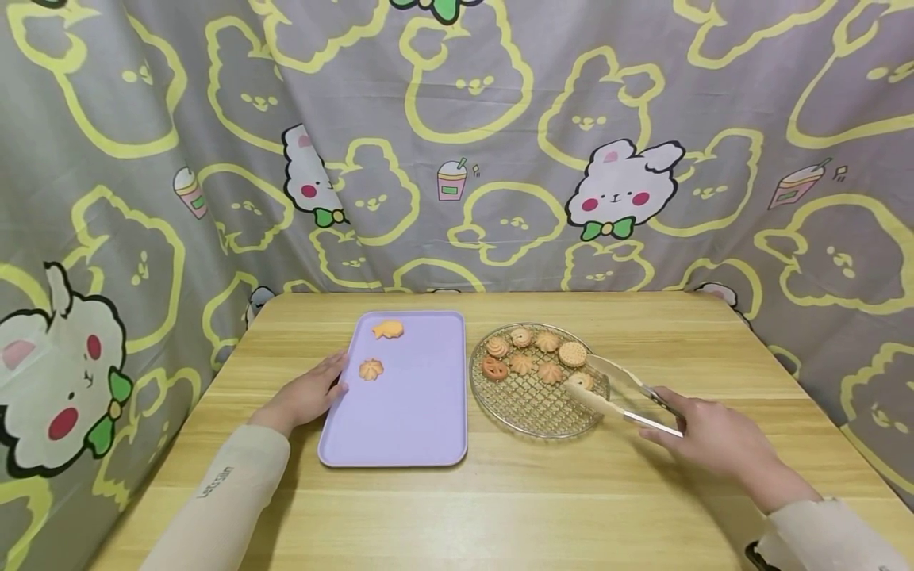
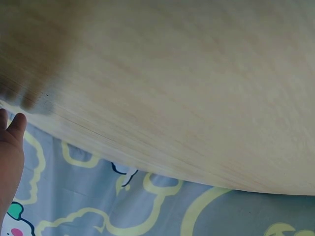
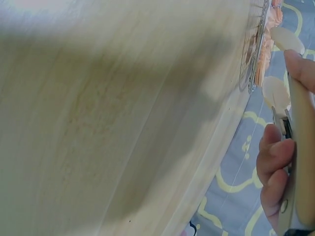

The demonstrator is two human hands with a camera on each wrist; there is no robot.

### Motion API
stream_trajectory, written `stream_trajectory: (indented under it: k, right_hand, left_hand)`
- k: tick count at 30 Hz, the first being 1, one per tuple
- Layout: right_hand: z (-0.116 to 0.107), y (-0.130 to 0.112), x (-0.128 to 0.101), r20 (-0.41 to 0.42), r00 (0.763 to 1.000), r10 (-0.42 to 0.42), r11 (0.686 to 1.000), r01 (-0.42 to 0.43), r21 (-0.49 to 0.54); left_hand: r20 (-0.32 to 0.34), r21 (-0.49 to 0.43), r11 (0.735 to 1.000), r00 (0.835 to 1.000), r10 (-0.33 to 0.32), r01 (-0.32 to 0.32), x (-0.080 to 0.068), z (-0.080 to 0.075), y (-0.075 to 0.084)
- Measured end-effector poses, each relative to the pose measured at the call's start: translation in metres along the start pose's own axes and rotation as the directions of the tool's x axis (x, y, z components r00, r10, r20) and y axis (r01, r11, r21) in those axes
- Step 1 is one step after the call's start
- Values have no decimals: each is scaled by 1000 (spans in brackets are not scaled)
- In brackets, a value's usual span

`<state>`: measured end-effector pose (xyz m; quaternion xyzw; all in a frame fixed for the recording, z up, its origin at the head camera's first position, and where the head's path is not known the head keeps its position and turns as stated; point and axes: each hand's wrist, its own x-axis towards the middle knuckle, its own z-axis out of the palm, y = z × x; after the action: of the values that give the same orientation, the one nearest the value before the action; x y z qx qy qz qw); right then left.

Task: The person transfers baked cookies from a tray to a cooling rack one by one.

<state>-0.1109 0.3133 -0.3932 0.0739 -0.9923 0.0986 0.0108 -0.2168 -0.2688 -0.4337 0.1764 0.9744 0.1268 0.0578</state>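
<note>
A lavender tray [image 1: 421,412] lies on the wooden table with two cookies, a fish-shaped one [image 1: 388,329] and a flower-shaped one [image 1: 370,369]. My left hand [image 1: 309,394] rests flat against the tray's left edge, fingers relaxed. Right of the tray a round wire rack [image 1: 531,408] holds several cookies [image 1: 535,355]. My right hand [image 1: 714,436] grips cream tongs [image 1: 621,392], whose tips straddle a small cookie [image 1: 581,381] at the rack's right side. In the right wrist view my right hand's fingers [image 3: 273,167] curl round the tongs [image 3: 301,147] near the rack [image 3: 252,54].
The wooden table [image 1: 500,507] is walled on three sides by a grey curtain with bunny prints [image 1: 614,190]. The left wrist view shows only tabletop [image 2: 172,83], curtain and part of my left hand [image 2: 10,147].
</note>
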Motion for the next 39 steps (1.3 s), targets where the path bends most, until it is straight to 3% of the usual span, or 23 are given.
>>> stream_trajectory:
  k: [14, 39]
  right_hand:
    - [6, -10, 8, -30, 999, -16, 999, 17, 37]
    - [24, -47, 45, -28, 999, -37, 996, 39, 81]
  left_hand:
    - [-2, 2, 1000, 1000, -6, 6, 0, 0, -1]
    - [10, 3, 1000, 1000, -29, 29, 0, 1, 0]
